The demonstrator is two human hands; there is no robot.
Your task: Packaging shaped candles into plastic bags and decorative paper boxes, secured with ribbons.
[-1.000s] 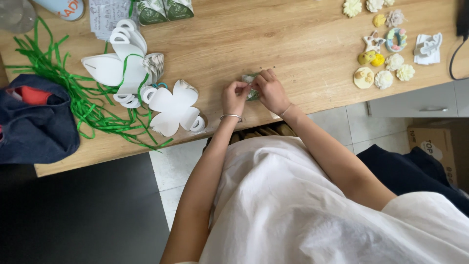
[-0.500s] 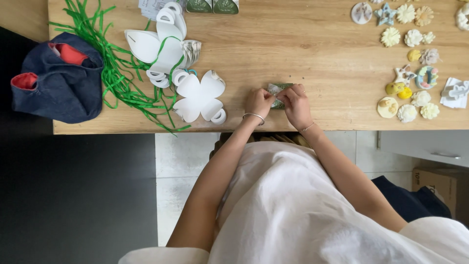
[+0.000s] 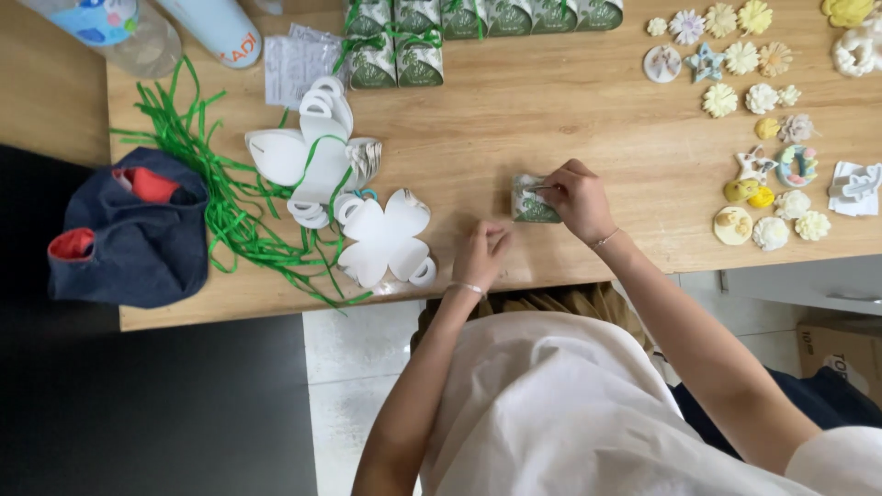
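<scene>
From the head view I look straight down on a pale wooden surface (image 3: 570, 119) with a smooth, even grain. My right hand (image 3: 577, 197) sits near the front edge, its fingertips pinched together on the top of a small green-and-white favour box (image 3: 530, 202), a squat paper box that stands on the wood near the middle of the surface. My left hand (image 3: 480, 253) rests just to the left of the box and a little nearer to me, fingers curled loosely inward; I cannot tell whether it grips anything. A thin bracelet circles each wrist.

Left of my hands lies a flat white card blank (image 3: 383, 239), cut like a four-petalled flower with looped tabs. Behind it more such blanks (image 3: 308, 152) are stacked, tangled with thin green ribbon strips (image 3: 216, 197) that spill in curls over the wood. A dark blue fabric bag (image 3: 129, 234) with a red lining slumps at the left edge. Along the far edge stands a row of finished green boxes (image 3: 478, 18). To the right, small moulded plaster ornaments (image 3: 763, 92) lie scattered, shaped as flowers, stars and discs, matte white or tinted yellow.
</scene>
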